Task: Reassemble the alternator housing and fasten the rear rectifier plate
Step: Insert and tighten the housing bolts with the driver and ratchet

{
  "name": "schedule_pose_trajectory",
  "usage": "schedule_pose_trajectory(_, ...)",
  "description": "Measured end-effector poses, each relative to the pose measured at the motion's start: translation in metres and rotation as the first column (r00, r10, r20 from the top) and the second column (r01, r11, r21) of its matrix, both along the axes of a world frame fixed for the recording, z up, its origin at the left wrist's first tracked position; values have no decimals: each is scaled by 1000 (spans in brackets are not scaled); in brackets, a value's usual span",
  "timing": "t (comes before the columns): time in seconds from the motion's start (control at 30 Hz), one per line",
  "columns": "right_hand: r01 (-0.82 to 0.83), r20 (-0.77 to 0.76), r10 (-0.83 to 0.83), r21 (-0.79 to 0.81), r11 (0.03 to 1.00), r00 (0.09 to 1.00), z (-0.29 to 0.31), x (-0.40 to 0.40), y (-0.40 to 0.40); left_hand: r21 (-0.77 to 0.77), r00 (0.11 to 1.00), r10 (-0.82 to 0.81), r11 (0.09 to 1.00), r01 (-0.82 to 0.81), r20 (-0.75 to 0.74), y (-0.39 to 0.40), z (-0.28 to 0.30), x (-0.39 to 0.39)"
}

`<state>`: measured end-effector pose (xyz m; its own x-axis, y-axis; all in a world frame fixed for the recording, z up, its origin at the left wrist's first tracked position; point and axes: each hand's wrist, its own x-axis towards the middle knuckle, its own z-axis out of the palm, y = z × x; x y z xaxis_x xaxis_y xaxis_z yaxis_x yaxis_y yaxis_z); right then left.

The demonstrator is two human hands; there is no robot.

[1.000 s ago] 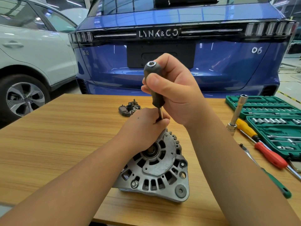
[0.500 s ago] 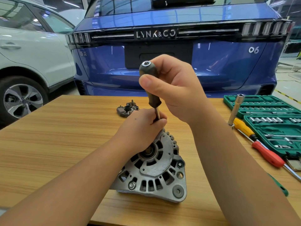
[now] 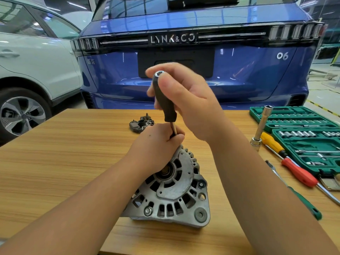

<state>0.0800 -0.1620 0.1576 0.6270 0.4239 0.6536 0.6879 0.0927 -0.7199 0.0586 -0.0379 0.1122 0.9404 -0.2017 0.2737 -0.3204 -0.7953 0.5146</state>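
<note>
The grey cast alternator housing [image 3: 174, 192] lies on the wooden table [image 3: 64, 159] in front of me, its vented face turned up. A black-handled screwdriver [image 3: 163, 100] stands upright over the housing's far edge. My right hand [image 3: 189, 100] is loosely wrapped round the handle, fingers partly spread and blurred. My left hand [image 3: 156, 146] rests on the housing's top and pinches the metal shaft low down, hiding the tip. The dark rectifier plate [image 3: 140, 124] lies apart on the table, behind my left hand.
An open green socket case [image 3: 298, 133] fills the right side. Beside it lie a chrome extension socket [image 3: 262, 126], a yellow-and-red screwdriver [image 3: 288, 161] and a green-handled tool [image 3: 303, 205]. A blue car [image 3: 202, 52] stands just beyond the table's far edge, a white car [image 3: 27, 57] left.
My right hand has loosened and shifted round the screwdriver handle, its fingers now spread and blurred. The left hand and the housing stay in place.
</note>
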Motion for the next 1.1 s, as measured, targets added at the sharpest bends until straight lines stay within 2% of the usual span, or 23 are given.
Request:
schedule_pose_trajectory(0.1,-289,-176,280,-26,957,944,-3,5,-4,21,1000,2,1000,-2,3,0,0,0)
schedule_pose_trajectory(0.17,-383,-220,376,10,924,900,-4,8,-7,14,1000,2,1000,-2,2,0,0,0)
schedule_pose_trajectory(0.23,-405,-226,403,43,913,887,-5,11,-10,5,1000,-1,1000,1,10,-1,0,0)
schedule_pose_trajectory(0.33,-299,-130,298,7,954,946,-4,12,-11,-32,1000,-2,999,2,-19,-1,1,-1)
schedule_pose_trajectory(0.43,-87,30,86,29,996,996,-3,8,-4,-28,1000,4,1000,-5,-26,-1,1,-2)
schedule_pose_trajectory(0.5,94,161,-103,64,993,982,-3,4,1,-35,1000,-6,999,5,-31,-2,2,-3)
schedule_pose_trajectory(0.57,176,211,-189,80,981,959,-3,2,2,-33,999,-18,999,16,-35,-1,2,-3)
schedule_pose_trajectory(0.63,140,173,-148,53,989,974,-1,1,-1,-33,999,-10,999,9,-33,-1,2,-2)
schedule_pose_trajectory(0.73,-51,8,51,11,999,999,2,5,-7,-59,999,-5,998,3,-38,-1,0,0)
schedule_pose_trajectory(0.8,-219,-125,215,-19,975,969,1,7,-12,-70,999,-3,998,0,-44,0,-1,1)
schedule_pose_trajectory(0.87,-330,-196,320,-17,944,927,-1,9,-15,-56,999,-6,998,4,-36,0,-1,1)
schedule_pose_trajectory(0.93,-319,-167,313,-8,948,935,-2,10,-14,-52,999,-6,999,4,-41,0,-1,1)
schedule_pose_trajectory(1.0,-239,-75,239,8,971,968,-3,11,-11,-59,999,1,998,-4,-49,0,0,1)
schedule_pose_trajectory(1.1,-6,98,2,48,999,995,-2,6,-5,-38,999,4,999,-6,-41,0,0,1)
